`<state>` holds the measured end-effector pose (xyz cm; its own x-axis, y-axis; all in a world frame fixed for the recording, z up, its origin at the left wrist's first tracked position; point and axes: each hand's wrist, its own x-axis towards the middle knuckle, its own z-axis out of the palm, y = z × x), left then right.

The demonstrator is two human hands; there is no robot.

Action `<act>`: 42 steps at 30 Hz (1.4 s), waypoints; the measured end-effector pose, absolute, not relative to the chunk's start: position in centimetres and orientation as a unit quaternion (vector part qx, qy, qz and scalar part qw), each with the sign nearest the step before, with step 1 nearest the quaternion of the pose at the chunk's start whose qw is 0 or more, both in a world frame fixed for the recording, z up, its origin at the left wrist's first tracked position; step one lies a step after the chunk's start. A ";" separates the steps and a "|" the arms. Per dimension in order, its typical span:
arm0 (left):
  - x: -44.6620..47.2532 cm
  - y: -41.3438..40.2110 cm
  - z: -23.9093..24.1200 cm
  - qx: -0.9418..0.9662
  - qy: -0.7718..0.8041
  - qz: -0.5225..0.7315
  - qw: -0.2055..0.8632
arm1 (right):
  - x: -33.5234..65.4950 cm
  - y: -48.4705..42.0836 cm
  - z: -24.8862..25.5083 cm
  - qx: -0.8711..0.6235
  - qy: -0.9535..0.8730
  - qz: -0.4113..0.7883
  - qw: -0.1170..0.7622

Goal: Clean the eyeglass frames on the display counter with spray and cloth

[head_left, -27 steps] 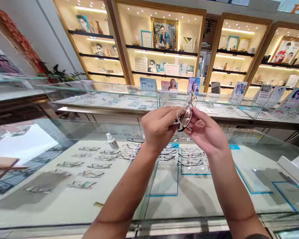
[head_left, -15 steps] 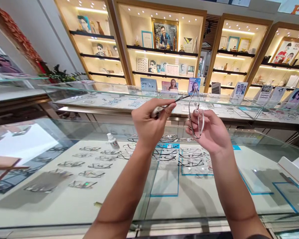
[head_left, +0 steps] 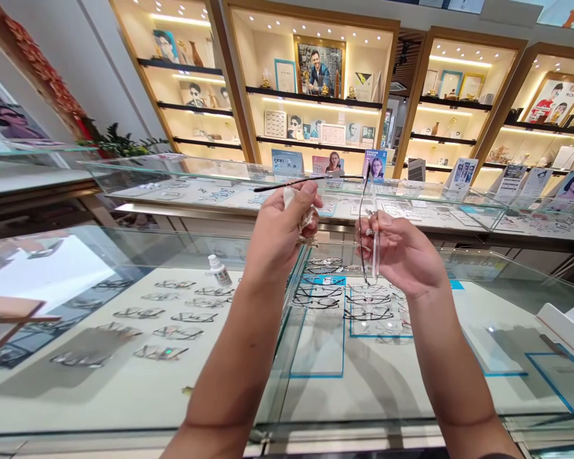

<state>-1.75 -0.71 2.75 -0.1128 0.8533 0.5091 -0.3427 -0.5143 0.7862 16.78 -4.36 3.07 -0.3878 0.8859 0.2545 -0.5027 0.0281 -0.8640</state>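
My right hand (head_left: 404, 252) is closed on a pair of eyeglasses (head_left: 361, 229), its fingers at the middle of the frame. The glasses are held up edge-on above the counter, and one dark temple arm (head_left: 335, 178) reaches left to my other hand. My left hand (head_left: 272, 239) is closed on a crumpled white cloth (head_left: 308, 220), with the thumb against the temple arm, whose tip sticks out past the fingers. Whether the cloth wraps the arm is hidden.
Below my hands is a glass display counter (head_left: 239, 389) with rows of eyeglasses (head_left: 194, 317). A small white bottle (head_left: 220, 272) stands on it at left. A second glass case (head_left: 186, 194) runs behind, with lit shelves (head_left: 310, 95) beyond. A white box (head_left: 562, 328) sits at right.
My left hand has turned and shifted slightly left, showing the cloth and the temple tip. The glasses have turned more edge-on. My right hand has barely moved.
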 end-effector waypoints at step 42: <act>-3.0 0.6 -7.6 0.671 0.525 0.442 0.282 | 19.6 -1.6 -4.5 -0.228 -0.451 0.543 0.670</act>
